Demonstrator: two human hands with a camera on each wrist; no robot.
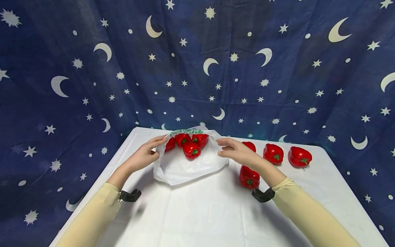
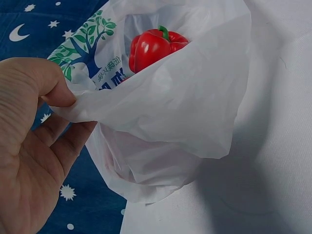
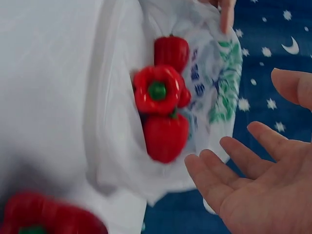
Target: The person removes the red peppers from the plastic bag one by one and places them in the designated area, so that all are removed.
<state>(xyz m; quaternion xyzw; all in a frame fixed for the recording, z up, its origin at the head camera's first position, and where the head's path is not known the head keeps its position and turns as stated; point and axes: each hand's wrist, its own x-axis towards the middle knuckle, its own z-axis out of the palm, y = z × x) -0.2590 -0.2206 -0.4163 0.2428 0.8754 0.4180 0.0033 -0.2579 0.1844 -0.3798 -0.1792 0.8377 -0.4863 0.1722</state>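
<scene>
- Dark blue cloth [image 1: 185, 75] printed with pale moons and stars hangs behind a white table [image 1: 210, 216].
- Thumb and fingers of the left hand [image 1: 145, 156] pinch the rim of the white plastic bag [image 1: 191, 171] at its left side.
- Fingers of the right hand [image 1: 236, 151] are loose and parted, released, just beside the bag's right edge; whether they touch it I cannot tell.
- Between the hands, the bag lies on the table's far half, its long axis running left to right, its mouth gaping toward the person; a green leaf print [image 1: 186, 131] shows along the far rim.
- Inside, four red peppers show: the front pepper [image 1: 191, 150] points its green stem at the person, two sit behind it, and one is partly hidden at the left.
- Beyond the right hand and under its forearm stand more peppers: a near pepper [image 1: 249, 177], a middle pepper [image 1: 273, 153] and a far-right pepper [image 1: 300, 156], stems facing the near side, plus another partly covered.
- Pale yellow sleeves [image 1: 92, 212] and black wristbands [image 1: 130, 195] cover both arms.
</scene>
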